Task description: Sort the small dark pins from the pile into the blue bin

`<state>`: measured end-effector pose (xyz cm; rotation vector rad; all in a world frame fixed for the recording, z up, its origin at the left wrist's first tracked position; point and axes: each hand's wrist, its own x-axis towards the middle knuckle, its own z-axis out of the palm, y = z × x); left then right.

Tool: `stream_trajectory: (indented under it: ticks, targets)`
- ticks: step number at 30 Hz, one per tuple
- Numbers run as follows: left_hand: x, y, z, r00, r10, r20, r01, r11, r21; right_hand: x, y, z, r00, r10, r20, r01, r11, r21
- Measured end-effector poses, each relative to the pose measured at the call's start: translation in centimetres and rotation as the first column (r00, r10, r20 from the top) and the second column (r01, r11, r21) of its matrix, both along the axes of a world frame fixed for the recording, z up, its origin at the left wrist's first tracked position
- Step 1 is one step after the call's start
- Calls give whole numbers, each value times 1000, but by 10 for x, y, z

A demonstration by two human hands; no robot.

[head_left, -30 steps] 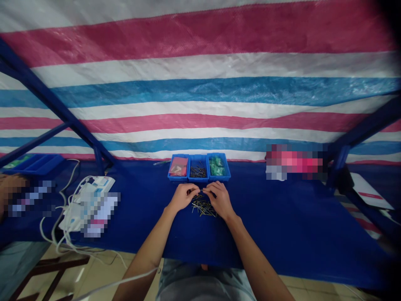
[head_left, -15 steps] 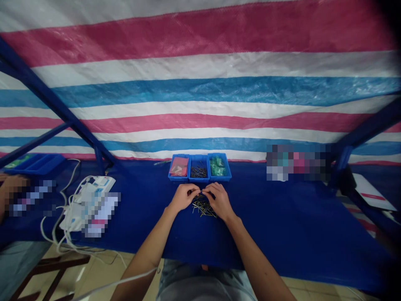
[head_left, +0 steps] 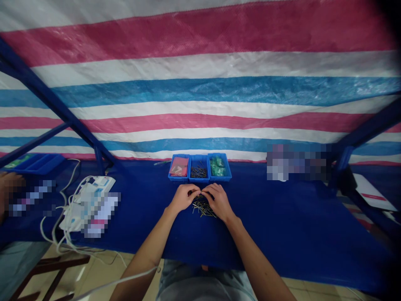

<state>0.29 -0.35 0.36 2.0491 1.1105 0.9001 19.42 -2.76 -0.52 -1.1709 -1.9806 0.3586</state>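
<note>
Left hand [head_left: 183, 197] and right hand [head_left: 219, 201] over blue cloth bench [head_left: 282, 225]. Fingertips [head_left: 197, 192] of both hands together at centre; any item pinched cannot be told. Loose pile of thin metal pins [head_left: 203, 207] directly below hands. Three blue plastic bins [head_left: 199, 180] beyond; middle bin holds similar pins.

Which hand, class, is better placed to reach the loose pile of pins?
Probably the right hand: it overlaps the pile of thin dark metal pins, while the left hand sits off its edge.
</note>
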Motion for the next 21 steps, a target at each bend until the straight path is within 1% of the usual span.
stream_trajectory:
  ticks: [10,15,21]
  targets:
    - [2,-1,1,1000,1,-26,0,999,46,-2,-1,1,998,0,64,1,1000,-24]
    - [3,-5,5,999,-19,-51,23,996,83,-4,-2,3,995,-16,96,18,1000,-17]
    - [5,-9,8,997,-12,-70,21,992,122,-4,-1,5,991,-34,132,36,999,-8]
